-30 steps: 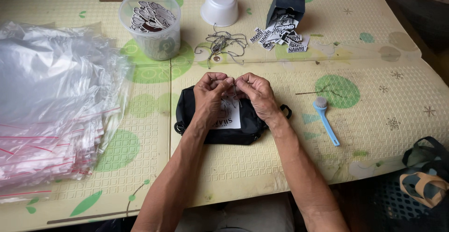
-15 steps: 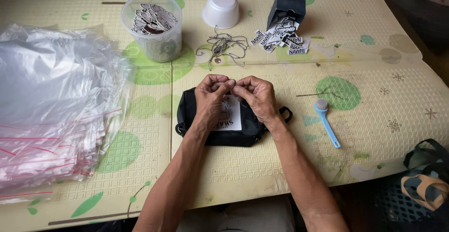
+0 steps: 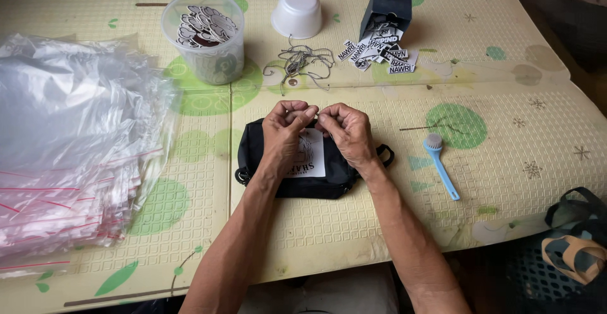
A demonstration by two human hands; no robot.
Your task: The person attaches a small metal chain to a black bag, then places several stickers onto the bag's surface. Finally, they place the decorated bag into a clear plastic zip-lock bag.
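Note:
A small black pouch (image 3: 253, 162) with a white label lies on the patterned mat in front of me. My left hand (image 3: 284, 134) and my right hand (image 3: 346, 132) rest over its top edge, fingertips pinched together at one spot. Whatever they pinch is too small to make out. Beyond the hands lies a tangle of thin metal chains (image 3: 300, 66). The fingers hide the pouch's upper middle part.
A clear tub of black-and-white tags (image 3: 203, 36) stands at the back left, an upturned white bowl (image 3: 296, 13) beside it. A black box with spilled tags (image 3: 383, 32) sits back right. Clear bags (image 3: 69, 143) pile up on the left. A blue brush (image 3: 441, 165) lies right.
Both hands stay over the pouch's top edge; the fingers shift slightly closer together. Nothing else has moved.

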